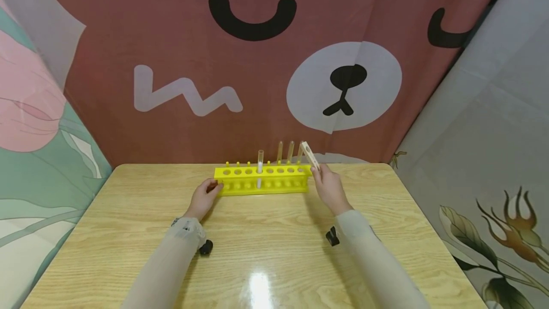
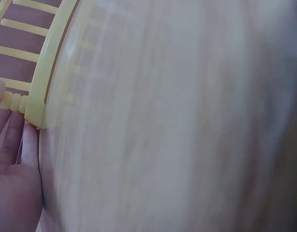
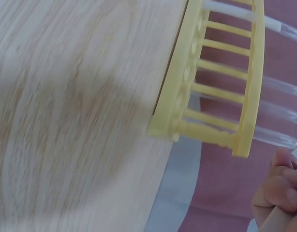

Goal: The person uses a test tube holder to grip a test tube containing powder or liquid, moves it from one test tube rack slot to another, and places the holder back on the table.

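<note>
A yellow test tube rack [image 1: 261,171] stands near the table's back edge. My left hand [image 1: 205,199] holds its left end, with thumb and fingers around the end post [image 2: 15,102] in the left wrist view. In my right hand [image 1: 330,187] is a pale wooden test tube clamp [image 1: 310,155], gripped and tilted up beyond the rack's right end. One upright test tube [image 1: 260,156] with white contents sits in a middle hole. Several clear tubes, among them one test tube [image 1: 280,151], stand upside down on the back pegs. Whether the clamp touches the rightmost one, I cannot tell.
The wood-grain table [image 1: 257,232] reaches back to a reddish curtain [image 1: 257,85] with a cartoon bear. Patterned cloths hang on both sides. A black strap part [image 1: 206,247] sits at the left wrist, another black piece [image 1: 332,236] at the right.
</note>
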